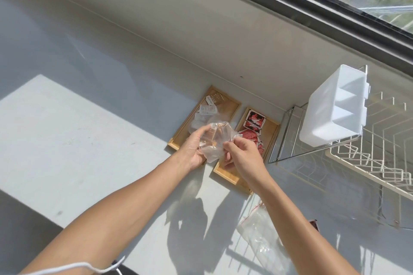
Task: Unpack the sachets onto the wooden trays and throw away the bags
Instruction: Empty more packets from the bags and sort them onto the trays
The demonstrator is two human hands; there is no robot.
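Note:
Two wooden trays lie side by side on the grey counter. The left tray (225, 105) holds several white sachets (208, 110). The right tray (271, 128) holds several red sachets (254, 122). Both my hands grip a crumpled clear plastic bag (215, 142) just above the trays' near ends. My left hand (194, 148) holds its left side, my right hand (242, 154) pinches its right edge. I cannot tell whether anything is inside the bag. A second clear bag (257, 230) with a red strip lies on the counter under my right forearm.
A white divided plastic bin (330, 114) sits on a white wire dish rack (380, 140) at the right. A metal stand (288, 131) is beside the right tray. A window frame (290, 4) runs along the back. A dark red object (314, 224) peeks out near my right arm.

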